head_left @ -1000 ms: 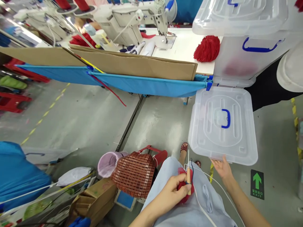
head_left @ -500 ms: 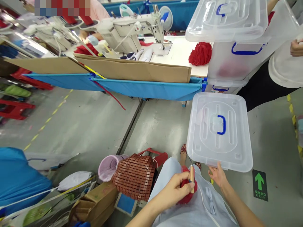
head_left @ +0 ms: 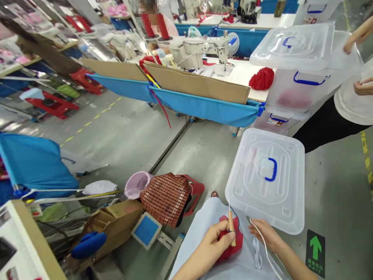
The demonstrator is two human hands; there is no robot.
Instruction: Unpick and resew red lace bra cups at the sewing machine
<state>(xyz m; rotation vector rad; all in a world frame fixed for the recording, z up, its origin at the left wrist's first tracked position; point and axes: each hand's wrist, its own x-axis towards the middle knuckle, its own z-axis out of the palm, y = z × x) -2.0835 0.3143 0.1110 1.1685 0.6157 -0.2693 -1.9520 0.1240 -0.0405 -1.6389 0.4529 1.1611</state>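
Note:
My left hand (head_left: 217,241) is closed around a wooden-handled awl (head_left: 231,227), its thin shaft pointing up and away from me. Red fabric (head_left: 233,247) is bunched in the same hand, and a dark thin loop hangs beside the handle. Fingers extended, my right hand (head_left: 268,233) is just below the near edge of a clear plastic lid (head_left: 247,202) with a blue handle. Across its fingers runs a white cord (head_left: 268,252); no grip on it is visible. The lid covers a box whose sides are mostly hidden.
A stool with a brown beaded cover (head_left: 167,200) and a pink bin (head_left: 136,184) are at left. Ahead are a sewing machine (head_left: 201,50), a red bundle (head_left: 261,79) and stacked clear boxes (head_left: 291,91). Another person's hand (head_left: 357,39) is at upper right.
My view has swung left and up, so the surroundings appear shifted right. My right hand has moved left from the lid's edge to beside the white cord. My left hand keeps its hold.

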